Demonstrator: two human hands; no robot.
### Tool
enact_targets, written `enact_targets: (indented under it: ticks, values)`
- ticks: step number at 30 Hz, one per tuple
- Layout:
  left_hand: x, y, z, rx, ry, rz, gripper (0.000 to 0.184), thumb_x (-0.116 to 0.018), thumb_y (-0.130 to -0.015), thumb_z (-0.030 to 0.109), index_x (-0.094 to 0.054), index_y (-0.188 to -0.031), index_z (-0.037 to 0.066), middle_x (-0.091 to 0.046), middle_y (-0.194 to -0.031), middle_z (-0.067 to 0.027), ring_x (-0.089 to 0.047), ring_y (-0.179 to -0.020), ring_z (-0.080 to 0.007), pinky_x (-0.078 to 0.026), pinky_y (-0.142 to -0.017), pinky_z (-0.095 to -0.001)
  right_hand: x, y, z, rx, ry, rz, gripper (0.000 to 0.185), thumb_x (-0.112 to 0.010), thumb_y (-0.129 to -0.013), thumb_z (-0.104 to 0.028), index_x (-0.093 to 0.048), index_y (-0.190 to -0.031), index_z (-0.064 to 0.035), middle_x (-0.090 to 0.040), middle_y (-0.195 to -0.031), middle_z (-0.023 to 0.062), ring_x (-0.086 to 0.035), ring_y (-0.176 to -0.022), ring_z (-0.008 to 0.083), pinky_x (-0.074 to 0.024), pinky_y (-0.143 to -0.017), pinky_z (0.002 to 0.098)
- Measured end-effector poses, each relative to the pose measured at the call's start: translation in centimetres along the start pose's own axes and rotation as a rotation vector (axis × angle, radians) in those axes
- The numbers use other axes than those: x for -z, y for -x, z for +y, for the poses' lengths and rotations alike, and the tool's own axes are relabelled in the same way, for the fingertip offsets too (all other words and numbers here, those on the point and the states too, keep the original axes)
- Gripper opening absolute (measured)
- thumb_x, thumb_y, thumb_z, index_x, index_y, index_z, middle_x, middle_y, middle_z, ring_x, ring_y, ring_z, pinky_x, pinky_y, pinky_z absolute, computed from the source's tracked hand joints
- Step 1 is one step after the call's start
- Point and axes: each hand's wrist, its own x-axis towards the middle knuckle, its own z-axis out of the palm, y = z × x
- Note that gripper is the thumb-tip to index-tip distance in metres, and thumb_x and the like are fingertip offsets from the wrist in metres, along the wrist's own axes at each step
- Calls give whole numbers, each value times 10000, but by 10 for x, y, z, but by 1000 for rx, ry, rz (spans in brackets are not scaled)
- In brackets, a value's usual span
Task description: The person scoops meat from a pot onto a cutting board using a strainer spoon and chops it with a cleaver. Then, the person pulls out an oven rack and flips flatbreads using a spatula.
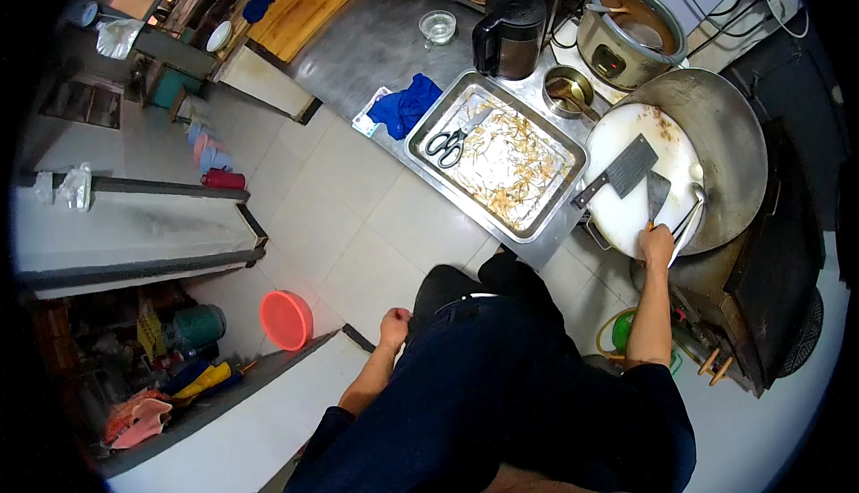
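My right hand [656, 247] is closed round the handle of a scraper [659, 191], whose flat metal blade lies over a round white board [617, 216] at the mouth of a big metal pot [738, 135]. Beside the blade, a cleaver [632, 166] with a dark handle rests on the board. A ladle [699, 193] and dark thin sticks are close to my right hand, partly hidden. Brown scraps [662, 124] lie at the board's far side. My left hand [394, 327] hangs by my leg, fingers curled, with nothing visible in it.
A steel tray [420, 148] with shredded bits and scissors [447, 146] stands on the metal counter [349, 55]. Around it are a blue cloth [407, 106], a dark jug [512, 32], a small pot [567, 90] and a cooker [608, 59]. A red basin [286, 320] sits on the floor.
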Motion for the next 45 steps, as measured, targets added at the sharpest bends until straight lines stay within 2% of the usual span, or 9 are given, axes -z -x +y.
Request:
enact_targets:
  ticks: [5, 6, 10, 18, 23, 27, 32, 40, 45]
  values:
    - [68, -33, 77, -77, -68, 65, 141, -663, -924, 104, -670, -1011, -7, -709, -915, -107, -649, -854, -193, -513, -794, -293, -39, 0, -32, -61, -283, 51, 379, -576, -923, -299, -701, -986, 53, -696, -1009, 290, -671, -969, 446, -521, -874, 496]
    - [41, -51, 73, -134, -97, -11, 153, -667, -922, 111, -673, -1015, -11, -708, -915, -108, -647, -846, -199, -515, -792, -299, -6, 13, -11, 25, -145, 80, 380, -564, -919, -318, -718, -955, 28, -696, -1013, 281, -673, -960, 443, -523, -871, 502]
    - [91, -180, 50, -297, -203, -170, 178, -648, -928, 118, -675, -1025, -29, -713, -938, -134, -655, -861, -218, -521, -806, -321, -65, 50, -7, -79, -399, 260, 299, -633, -881, -308, -675, -900, -12, -705, -897, 224, -684, -889, 406, -532, -812, 504]
    - [141, -287, 172, -382, -534, -437, 238, -642, -914, 139, -668, -1070, -39, -717, -980, -168, -667, -917, -254, -524, -830, -344, -97, 214, 14, -630, -672, 280, 340, -675, -845, -354, -675, -898, -18, -708, -896, 227, -679, -880, 412, -538, -788, 498]
    - [166, -344, 237, -463, -727, -554, 278, -638, -905, 152, -664, -1099, -45, -720, -1006, -190, -675, -951, -276, -525, -844, -358, -136, 238, 62, -899, -750, 322, 330, -686, -801, -312, -685, -922, -5, -713, -898, 231, -685, -885, 420, -544, -790, 492]
    - [138, -318, 271, -469, -848, -521, 288, -640, -902, 160, -663, -1103, -44, -720, -1010, -192, -675, -957, -282, -525, -848, -361, -175, 191, 139, -1053, -724, 341, 376, -714, -774, -315, -695, -965, 8, -717, -937, 233, -693, -915, 405, -548, -809, 467]
    - [103, -263, 282, -454, -931, -485, 300, -643, -898, 170, -663, -1108, -44, -720, -1015, -194, -675, -964, -290, -524, -852, -365, -127, 148, 171, -1086, -852, 338, 344, -676, -806, -272, -700, -1031, -12, -708, -1068, 228, -683, -1020, 398, -545, -859, 472]
    - [66, -190, 271, -413, -927, -443, 320, -648, -892, 185, -662, -1116, -43, -720, -1024, -198, -676, -975, -302, -524, -858, -371, -128, 89, 216, -924, -776, 286, 331, -690, -800, -251, -699, -1063, -51, -704, -1124, 197, -673, -1061, 371, -543, -900, 478]
    - [57, -156, 255, -374, -888, -398, 333, -651, -888, 195, -662, -1121, -43, -720, -1029, -201, -676, -982, -309, -524, -863, -375, -149, 49, 247, -753, -653, 463, 328, -742, -774, -305, -693, -1030, -106, -716, -1016, 180, -678, -970, 392, -547, -841, 495]
